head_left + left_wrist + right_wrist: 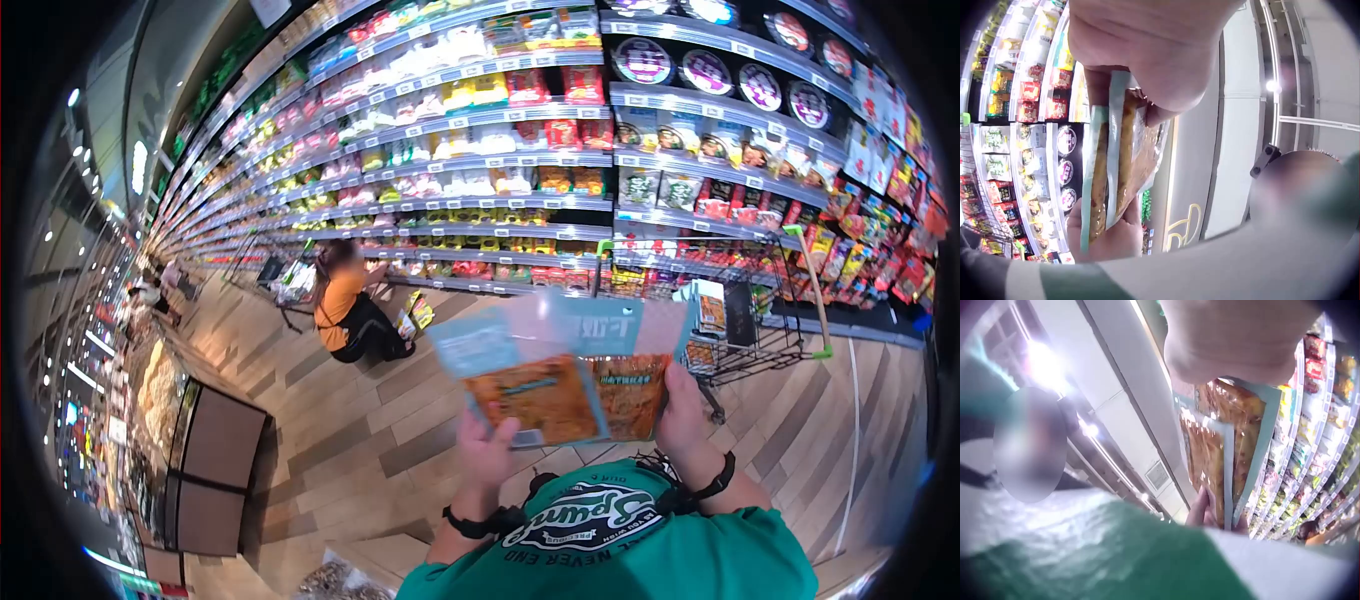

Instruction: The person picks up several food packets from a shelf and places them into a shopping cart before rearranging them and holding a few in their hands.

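Observation:
Two flat plastic food packets with pale teal tops and orange-brown contents are held up side by side in front of the green shirt in the head view. My left hand [485, 452] grips the lower left edge of the left packet [535, 398], thumb on its front. At the right edge of the other packet [627, 400], my right hand [682, 415] holds on with its thumb along the side. The packets overlap at the middle. In the left wrist view the two packets [1124, 169] stand edge-on, close together. Glossy film shows on the packets [1207, 450] in the right wrist view.
Long shelves [480, 160] of packaged food run along the far side. A wire shopping cart [745, 320] with green corners stands to the right. A person in an orange top [345, 305] crouches by the shelves. A display bin [215, 450] is at the left.

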A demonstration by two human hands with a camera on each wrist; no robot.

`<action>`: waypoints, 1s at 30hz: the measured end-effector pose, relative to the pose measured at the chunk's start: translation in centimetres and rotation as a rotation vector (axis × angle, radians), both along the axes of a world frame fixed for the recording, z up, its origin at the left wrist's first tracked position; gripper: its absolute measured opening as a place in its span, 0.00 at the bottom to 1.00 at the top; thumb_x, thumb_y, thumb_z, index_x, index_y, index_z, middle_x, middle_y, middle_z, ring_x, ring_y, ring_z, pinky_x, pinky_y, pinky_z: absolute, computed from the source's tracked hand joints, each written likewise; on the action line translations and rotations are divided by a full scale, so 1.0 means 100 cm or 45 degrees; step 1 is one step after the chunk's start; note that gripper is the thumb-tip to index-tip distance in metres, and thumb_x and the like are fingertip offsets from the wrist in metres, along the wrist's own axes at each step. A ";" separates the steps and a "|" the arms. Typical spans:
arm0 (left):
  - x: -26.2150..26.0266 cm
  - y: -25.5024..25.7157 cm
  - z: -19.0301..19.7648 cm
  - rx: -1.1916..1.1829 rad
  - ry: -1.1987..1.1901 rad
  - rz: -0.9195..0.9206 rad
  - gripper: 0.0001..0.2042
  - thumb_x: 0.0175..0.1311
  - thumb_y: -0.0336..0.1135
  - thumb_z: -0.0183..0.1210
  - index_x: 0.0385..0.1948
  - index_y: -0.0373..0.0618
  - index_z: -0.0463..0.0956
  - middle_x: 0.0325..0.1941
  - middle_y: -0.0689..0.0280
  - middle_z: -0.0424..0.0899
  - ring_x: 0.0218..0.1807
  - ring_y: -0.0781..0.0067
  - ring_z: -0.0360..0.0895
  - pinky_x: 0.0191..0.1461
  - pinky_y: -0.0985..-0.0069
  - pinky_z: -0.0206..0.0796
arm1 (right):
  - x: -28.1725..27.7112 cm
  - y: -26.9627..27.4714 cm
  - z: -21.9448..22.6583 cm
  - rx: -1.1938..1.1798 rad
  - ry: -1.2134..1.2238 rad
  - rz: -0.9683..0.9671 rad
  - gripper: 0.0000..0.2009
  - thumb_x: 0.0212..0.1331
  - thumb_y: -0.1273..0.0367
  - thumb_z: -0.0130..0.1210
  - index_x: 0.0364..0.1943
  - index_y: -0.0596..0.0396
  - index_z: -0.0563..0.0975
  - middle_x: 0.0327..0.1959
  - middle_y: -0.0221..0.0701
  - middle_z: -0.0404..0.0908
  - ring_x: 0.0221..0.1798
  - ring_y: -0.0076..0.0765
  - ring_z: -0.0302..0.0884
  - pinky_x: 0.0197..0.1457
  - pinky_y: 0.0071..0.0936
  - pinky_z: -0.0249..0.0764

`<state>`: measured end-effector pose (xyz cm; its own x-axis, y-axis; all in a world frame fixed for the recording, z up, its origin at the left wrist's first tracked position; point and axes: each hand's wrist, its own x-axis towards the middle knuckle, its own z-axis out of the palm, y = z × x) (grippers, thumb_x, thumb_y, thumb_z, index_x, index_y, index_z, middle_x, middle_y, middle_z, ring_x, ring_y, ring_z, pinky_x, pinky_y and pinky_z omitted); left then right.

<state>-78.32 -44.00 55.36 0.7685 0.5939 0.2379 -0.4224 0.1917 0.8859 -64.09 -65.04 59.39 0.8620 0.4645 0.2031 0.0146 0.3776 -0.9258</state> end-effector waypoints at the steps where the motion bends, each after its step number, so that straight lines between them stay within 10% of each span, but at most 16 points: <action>1: -0.005 0.009 0.007 -0.119 -0.059 0.042 0.32 0.60 0.22 0.58 0.66 0.40 0.54 0.62 0.57 0.71 0.61 0.62 0.72 0.63 0.64 0.67 | 0.000 0.001 0.003 0.079 0.060 -0.065 0.21 0.74 0.60 0.36 0.50 0.63 0.74 0.49 0.32 0.77 0.52 0.25 0.71 0.58 0.26 0.64; 8: -0.022 0.044 0.011 -0.152 -0.124 0.224 0.30 0.60 0.22 0.56 0.65 0.39 0.56 0.62 0.57 0.71 0.61 0.62 0.72 0.64 0.64 0.65 | 0.007 0.006 -0.005 0.233 0.268 0.021 0.20 0.73 0.61 0.36 0.57 0.60 0.69 0.57 0.32 0.75 0.58 0.28 0.72 0.63 0.30 0.67; 21: 0.024 0.007 0.019 -0.163 0.058 -0.187 0.26 0.61 0.20 0.54 0.62 0.38 0.57 0.63 0.58 0.68 0.63 0.66 0.69 0.66 0.67 0.62 | 0.016 0.002 0.008 0.357 0.425 0.043 0.19 0.74 0.62 0.37 0.56 0.62 0.70 0.55 0.32 0.76 0.56 0.26 0.72 0.61 0.25 0.66; 30: 0.100 -0.037 0.009 -0.001 0.288 -0.404 0.29 0.62 0.27 0.58 0.64 0.40 0.55 0.62 0.59 0.69 0.61 0.67 0.71 0.64 0.68 0.64 | 0.066 -0.012 -0.039 -0.181 0.142 -0.297 0.18 0.73 0.62 0.41 0.56 0.60 0.71 0.47 0.32 0.77 0.51 0.26 0.72 0.59 0.24 0.64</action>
<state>-68.37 -47.72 56.30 0.9470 0.3185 0.0410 -0.1359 0.2817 0.9498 -57.45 -66.20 55.53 0.9621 0.2683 0.0483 -0.0189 0.2423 -0.9700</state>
